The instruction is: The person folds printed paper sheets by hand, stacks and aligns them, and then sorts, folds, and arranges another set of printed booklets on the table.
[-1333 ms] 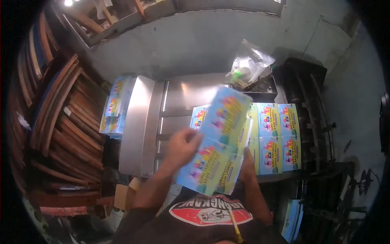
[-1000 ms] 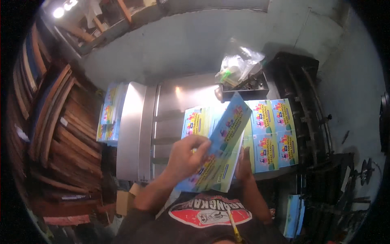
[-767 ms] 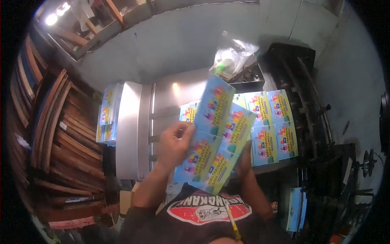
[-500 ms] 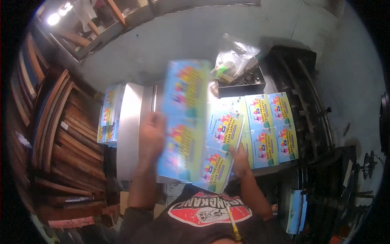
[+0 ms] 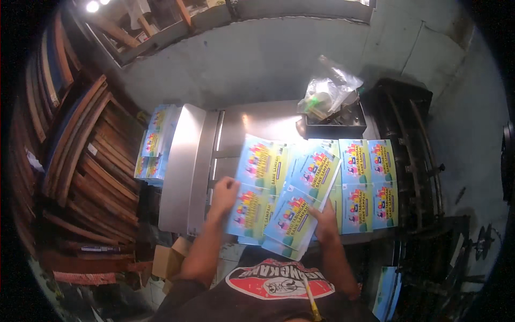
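Observation:
My left hand (image 5: 224, 194) is closed at the left edge of a printed cover sheet (image 5: 252, 163), blue and yellow with two cartoon panels, one above the other. That sheet lies low over the table, slightly blurred. My right hand (image 5: 325, 219) grips the right edge of a tilted stack of the same sheets (image 5: 292, 222), thumb on top. The stack's left part overlaps the sheet under my left hand. Further right, more matching sheets (image 5: 357, 209) lie in flat piles on the table.
A metal machine table (image 5: 263, 121) has a raised pale panel (image 5: 182, 166) at left. Beyond it stand more printed sheets (image 5: 153, 145). A black box (image 5: 335, 130) holding a plastic bag (image 5: 332, 91) sits at the back. Wooden frames (image 5: 80, 161) fill the left side; dark machinery (image 5: 410, 155) stands right.
The sheet at my left hand has come down from a raised position onto the table area beside the stack. My right hand keeps its stack. The head view has shifted a little.

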Demonstrator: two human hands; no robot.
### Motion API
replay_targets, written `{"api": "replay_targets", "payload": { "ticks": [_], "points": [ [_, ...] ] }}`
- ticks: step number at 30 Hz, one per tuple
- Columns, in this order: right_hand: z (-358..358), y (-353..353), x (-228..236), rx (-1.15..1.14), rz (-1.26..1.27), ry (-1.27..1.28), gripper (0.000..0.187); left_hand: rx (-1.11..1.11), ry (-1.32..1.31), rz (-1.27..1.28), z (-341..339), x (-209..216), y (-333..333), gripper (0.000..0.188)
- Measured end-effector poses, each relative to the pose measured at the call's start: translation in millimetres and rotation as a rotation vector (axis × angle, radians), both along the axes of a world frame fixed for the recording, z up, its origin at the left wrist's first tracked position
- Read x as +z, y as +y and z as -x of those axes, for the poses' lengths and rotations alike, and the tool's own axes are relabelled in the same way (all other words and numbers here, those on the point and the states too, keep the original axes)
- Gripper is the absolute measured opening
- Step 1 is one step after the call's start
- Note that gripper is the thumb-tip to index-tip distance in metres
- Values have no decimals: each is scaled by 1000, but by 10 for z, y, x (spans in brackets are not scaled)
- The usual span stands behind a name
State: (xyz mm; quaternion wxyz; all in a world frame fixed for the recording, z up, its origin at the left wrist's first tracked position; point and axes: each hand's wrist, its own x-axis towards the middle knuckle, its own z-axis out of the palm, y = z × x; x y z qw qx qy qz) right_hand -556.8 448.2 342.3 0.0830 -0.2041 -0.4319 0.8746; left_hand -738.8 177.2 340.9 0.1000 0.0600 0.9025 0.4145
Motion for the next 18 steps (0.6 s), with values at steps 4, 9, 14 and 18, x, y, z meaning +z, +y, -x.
{"api": "replay_targets", "payload": {
  "ticks": [4,9,14,18],
  "points": [
    [16,23,-85,-3,-10,13,48,170,187,-155,-102,1025,119,16],
    [-25,58,-163,-26,555,225,50,-140,81,-162,-619,1234,881,29],
    [-10,49,-286,8,-15,77,48,-153,583,32,-576,252,764,43],
    [12,61,-98,0,243,45,40,-59,-92,288,-378,-23,304,47]
  ]
}}
